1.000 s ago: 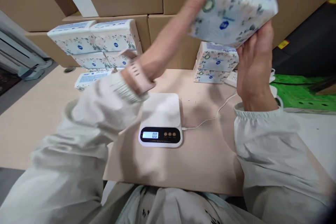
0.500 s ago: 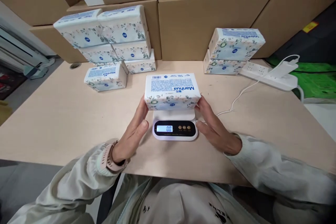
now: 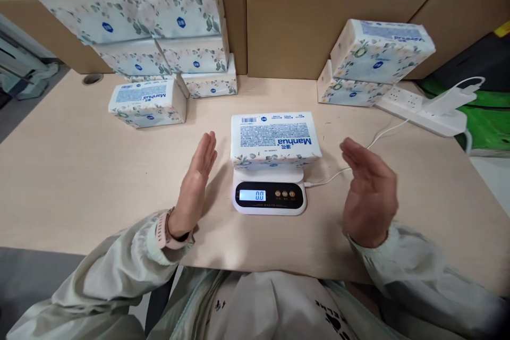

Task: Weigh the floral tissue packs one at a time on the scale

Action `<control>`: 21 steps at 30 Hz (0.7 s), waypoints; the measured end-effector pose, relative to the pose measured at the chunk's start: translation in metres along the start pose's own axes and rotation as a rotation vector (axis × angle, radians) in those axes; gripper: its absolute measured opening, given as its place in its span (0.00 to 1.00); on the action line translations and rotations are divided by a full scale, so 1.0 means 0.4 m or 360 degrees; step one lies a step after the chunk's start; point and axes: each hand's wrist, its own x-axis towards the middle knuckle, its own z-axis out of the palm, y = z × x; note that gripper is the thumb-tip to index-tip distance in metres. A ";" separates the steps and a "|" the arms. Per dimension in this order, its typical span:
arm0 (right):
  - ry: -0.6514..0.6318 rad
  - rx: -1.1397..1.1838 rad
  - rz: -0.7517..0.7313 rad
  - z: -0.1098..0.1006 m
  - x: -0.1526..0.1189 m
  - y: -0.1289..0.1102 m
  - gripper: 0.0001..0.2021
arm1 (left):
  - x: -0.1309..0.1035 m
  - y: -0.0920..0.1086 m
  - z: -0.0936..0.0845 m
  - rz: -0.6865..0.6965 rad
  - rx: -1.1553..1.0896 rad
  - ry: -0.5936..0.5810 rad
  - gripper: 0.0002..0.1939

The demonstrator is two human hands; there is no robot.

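A white, flower-printed pack of tissues (image 3: pixel 274 138) marked "Manhua" rests on the white digital scale (image 3: pixel 270 211) in front of me. The lit display reads 0.0, and the pack covers most of the weighing plate. To the left of the pack, my left hand (image 3: pixel 194 183) is held up with its fingers stretched out, touching nothing. My right hand (image 3: pixel 370 194) is raised on the other side, farther from the pack, flat and holding nothing. A pink watch band (image 3: pixel 167 231) circles my left wrist.
Several tissue packs (image 3: pixel 175 21) are stacked at the back left, with a single pack (image 3: pixel 147 103) before them. Two more packs (image 3: pixel 376 61) stand at the back right by a white power strip (image 3: pixel 428 111). A white cable runs to the scale. Cardboard boxes (image 3: pixel 287 16) line the back.
Both hands have let go of the tissue pack and moved apart, the right one farther out. The pack stays on the scale. The view has tilted down and closer.
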 end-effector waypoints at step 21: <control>0.0572 0.0067 -0.0317 0.022 0.010 0.006 0.28 | 0.010 0.014 0.003 -0.0106 -0.0134 0.0232 0.33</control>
